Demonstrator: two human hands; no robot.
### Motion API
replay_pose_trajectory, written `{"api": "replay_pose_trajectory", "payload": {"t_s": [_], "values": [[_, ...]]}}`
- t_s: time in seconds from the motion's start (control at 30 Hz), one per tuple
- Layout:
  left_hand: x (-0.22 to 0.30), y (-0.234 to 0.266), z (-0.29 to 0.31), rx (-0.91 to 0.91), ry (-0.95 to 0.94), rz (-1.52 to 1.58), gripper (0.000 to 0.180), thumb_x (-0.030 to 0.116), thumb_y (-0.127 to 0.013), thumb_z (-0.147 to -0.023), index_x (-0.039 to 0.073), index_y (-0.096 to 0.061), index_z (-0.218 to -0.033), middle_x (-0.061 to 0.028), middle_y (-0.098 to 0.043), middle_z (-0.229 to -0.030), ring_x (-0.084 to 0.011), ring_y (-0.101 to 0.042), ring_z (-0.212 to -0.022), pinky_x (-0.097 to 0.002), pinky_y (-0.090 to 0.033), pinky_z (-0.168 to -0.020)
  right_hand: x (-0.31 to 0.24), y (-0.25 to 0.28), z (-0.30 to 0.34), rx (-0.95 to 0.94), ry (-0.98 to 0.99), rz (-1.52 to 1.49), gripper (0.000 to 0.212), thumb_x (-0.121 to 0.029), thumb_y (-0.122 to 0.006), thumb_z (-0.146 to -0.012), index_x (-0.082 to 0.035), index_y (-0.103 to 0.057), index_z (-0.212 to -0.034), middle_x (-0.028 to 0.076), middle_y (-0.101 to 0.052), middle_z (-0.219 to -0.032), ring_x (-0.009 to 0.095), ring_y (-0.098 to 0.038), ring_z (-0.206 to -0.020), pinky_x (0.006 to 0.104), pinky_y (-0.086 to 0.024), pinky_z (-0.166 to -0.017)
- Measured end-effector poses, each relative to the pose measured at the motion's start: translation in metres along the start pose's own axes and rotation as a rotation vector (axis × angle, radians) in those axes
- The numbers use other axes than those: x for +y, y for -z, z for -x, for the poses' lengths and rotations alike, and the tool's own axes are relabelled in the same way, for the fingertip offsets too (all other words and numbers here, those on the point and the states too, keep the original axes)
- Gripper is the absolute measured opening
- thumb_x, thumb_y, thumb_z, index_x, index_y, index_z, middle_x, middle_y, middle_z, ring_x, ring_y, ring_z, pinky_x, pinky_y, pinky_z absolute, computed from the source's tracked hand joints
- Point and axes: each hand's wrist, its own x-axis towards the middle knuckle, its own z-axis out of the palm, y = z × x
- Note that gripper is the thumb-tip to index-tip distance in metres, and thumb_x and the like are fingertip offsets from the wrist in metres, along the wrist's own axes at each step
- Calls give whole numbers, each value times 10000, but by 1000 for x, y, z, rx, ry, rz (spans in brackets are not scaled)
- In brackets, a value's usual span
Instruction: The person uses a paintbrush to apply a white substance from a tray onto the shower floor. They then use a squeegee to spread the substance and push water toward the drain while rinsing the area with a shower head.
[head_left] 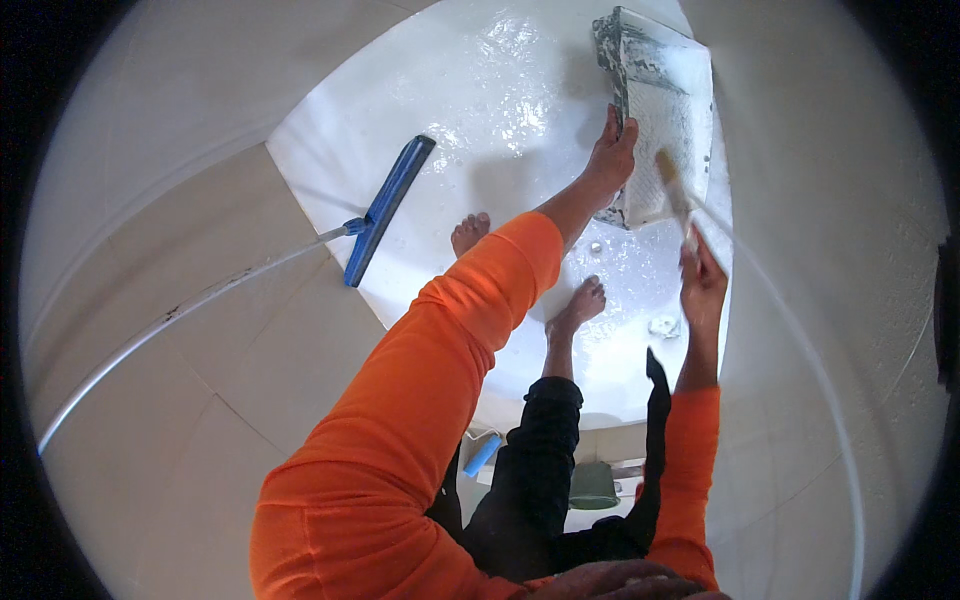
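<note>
Looking down from my head, I stand barefoot on a floor (pixel 500 110) coated in wet, glossy white that catches the light. Where the coating ends, a sharp edge runs to my left, and beyond it the floor is bare beige (pixel 180 420), matte and marked by faint seams. Pale walls curve up on the right.

My left hand (pixel 612 150) reaches forward and grips the near edge of a white paint tray (pixel 675 100), fingers closed over its rim; the tray is smeared with grey along its left side and stands tilted up off the floor. My right hand (pixel 702 280) is closed around the handle of a paintbrush (pixel 672 185), whose bristle end lies against the tray's inner face, just beside my left hand. Both sleeves are orange.

My left foot (pixel 470 232) and right foot (pixel 580 300) are planted on the wet white patch, below the tray. To the left, well apart from my hands, a blue squeegee head (pixel 388 210) on a long pale pole (pixel 180 320) rests across the edge of the coated area, the pole trailing out over the bare floor. A small white scrap (pixel 664 325) lies near my right wrist. Behind my legs sit a green bucket (pixel 594 485) and a blue-handled tool (pixel 482 455). Open floor lies to my left; the wall is close on the right.
</note>
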Motion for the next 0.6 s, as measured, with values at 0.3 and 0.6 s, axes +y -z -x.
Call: {"api": "replay_pose_trajectory", "payload": {"t_s": [0.3, 0.6], "values": [[5, -2, 7, 52, -11, 11, 628, 367, -293, -1009, 75, 3, -1478, -126, -171, -1513, -227, -246, -1352, -334, -216, -1098, -4, 24, -30, -468, 186, 526, 396, -143, -618, -858, -125, -570, -1250, 192, -624, -1124, 263, -607, -1060, 324, -453, -897], [-21, -2, 11, 65, -97, -55, 584, 311, -314, -1008, 49, -80, -1475, -173, -330, -1449, -233, -331, -1319, -277, -281, -1034, -2, -4, -73, -202, 221, 101, 368, -151, -553, -924, -73, -534, -1283, 128, -612, -1180, 158, -557, -1042, 271, -405, -936]]}}
